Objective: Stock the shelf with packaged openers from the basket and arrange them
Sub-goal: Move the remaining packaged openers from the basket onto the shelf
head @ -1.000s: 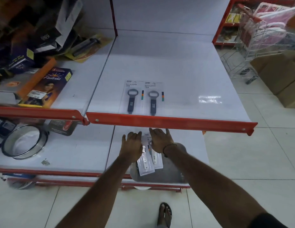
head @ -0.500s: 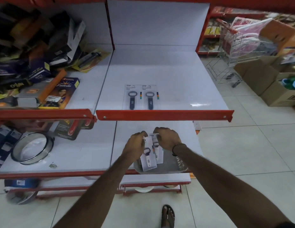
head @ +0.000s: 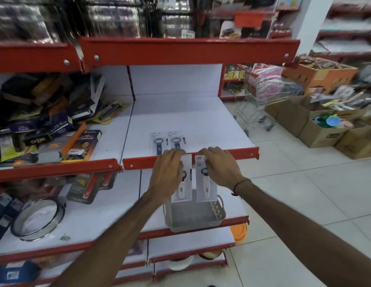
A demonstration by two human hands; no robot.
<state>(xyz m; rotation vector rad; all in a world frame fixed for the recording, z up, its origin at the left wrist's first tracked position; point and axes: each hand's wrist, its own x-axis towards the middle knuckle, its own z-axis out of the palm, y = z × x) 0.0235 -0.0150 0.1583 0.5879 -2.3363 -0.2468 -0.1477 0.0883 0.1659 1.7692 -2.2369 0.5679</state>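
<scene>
My left hand [head: 167,172] grips a packaged white-handled opener [head: 183,186] by its top, and my right hand [head: 218,167] grips a second one [head: 205,184]. Both packs hang upright in front of the red lip of the white shelf [head: 201,119], above the grey basket [head: 192,215]. The basket stands on the shelf below and looks empty. Two packaged dark-handled openers [head: 168,141] lie side by side at the front of the white shelf, partly hidden by my fingers.
Jumbled boxes [head: 45,121] crowd the shelf section to the left. A round sieve [head: 38,219] and red-handled packs [head: 91,186] lie on the lower left shelf. A wire trolley [head: 261,96] and cardboard boxes [head: 323,125] stand on the tiled floor at right.
Both hands have lifted the two opener packs out of the basket and up to the red shelf lip, drawing them apart. The camera has tilted upward.
</scene>
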